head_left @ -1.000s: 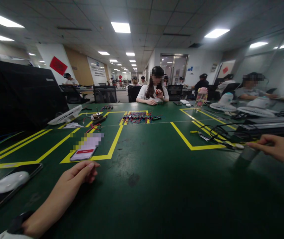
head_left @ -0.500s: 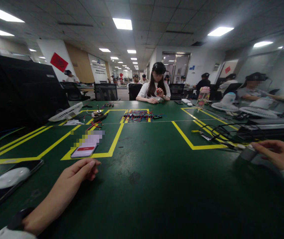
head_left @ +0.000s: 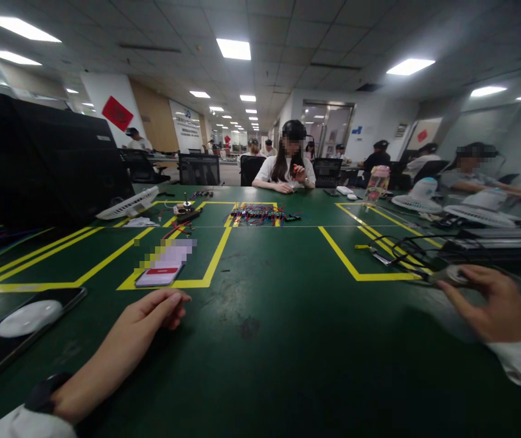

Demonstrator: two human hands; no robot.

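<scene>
My left hand [head_left: 155, 313] rests at the left of the green table [head_left: 279, 340], fingers curled in against the thumb and nothing visible in them. Just beyond it lies a phone [head_left: 155, 277] with a lit pale screen and a red bar. At the far right, my right hand [head_left: 493, 304] has its thumb and fingers around a small grey cylinder [head_left: 443, 275] with a round end. Part of the cylinder is hidden by the fingers, and its exact kind cannot be made out. Black cables [head_left: 402, 252] lie right behind it.
A dark phone [head_left: 66, 296] with a white mouse-like object [head_left: 30, 317] on it is at the left. Bundled wires [head_left: 260, 214] and a pink-capped bottle [head_left: 376, 185] stand farther back. Metal profiles [head_left: 502, 243] lie at right. Opposite sits a person [head_left: 283, 167].
My right hand has moved left, its fingers closing further round the grey cylinder, which is lifted and turned. My left hand keeps its curled pose. The view has shifted slightly.
</scene>
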